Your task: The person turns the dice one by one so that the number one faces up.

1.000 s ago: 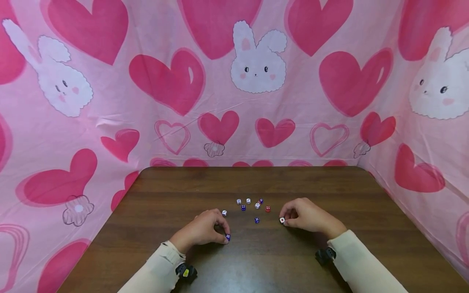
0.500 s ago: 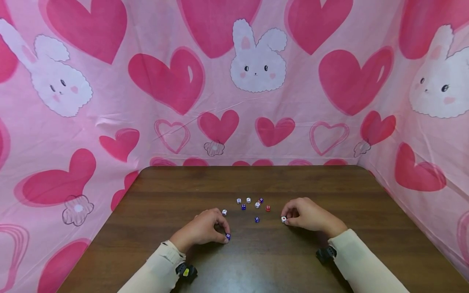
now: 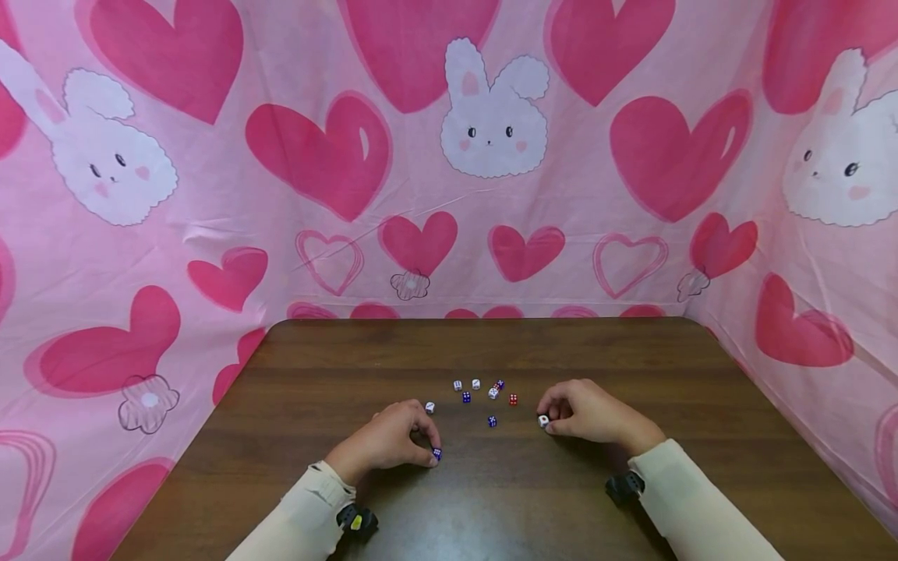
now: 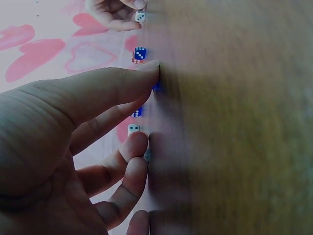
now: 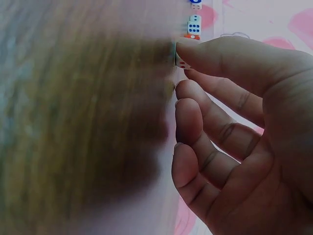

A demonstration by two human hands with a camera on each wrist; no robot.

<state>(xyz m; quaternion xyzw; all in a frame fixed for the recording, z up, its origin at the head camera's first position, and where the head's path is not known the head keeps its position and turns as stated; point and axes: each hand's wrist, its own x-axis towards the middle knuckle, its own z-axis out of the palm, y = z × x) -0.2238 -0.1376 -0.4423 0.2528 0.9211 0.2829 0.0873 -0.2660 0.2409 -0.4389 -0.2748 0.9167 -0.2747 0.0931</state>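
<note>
My left hand (image 3: 393, 436) pinches a blue die (image 3: 436, 453) between thumb and index finger, low at the table's surface; in the left wrist view the thumb hides most of it. To the right, my right hand (image 3: 596, 413) pinches a white die (image 3: 543, 421) at its fingertips. The right wrist view shows part of that die (image 5: 181, 63) under the thumb, its other fingers curled loosely below. A white die (image 3: 430, 407) lies just beyond the left hand. Between the hands sits another blue die (image 3: 492, 421), and a red die (image 3: 513, 400) lies nearer the right hand.
Farther back on the brown wooden table (image 3: 337, 351) are white dice (image 3: 457, 385) and a blue die (image 3: 466, 397). A white die (image 3: 493, 393) sits close against a blue die (image 3: 500, 384). A pink heart-and-rabbit cloth (image 3: 421, 187) surrounds the table's back and sides.
The white die in my right hand has shifted slightly right and turned, so the red-dotted face no longer points at the head camera. My left hand stays almost still with its blue die.
</note>
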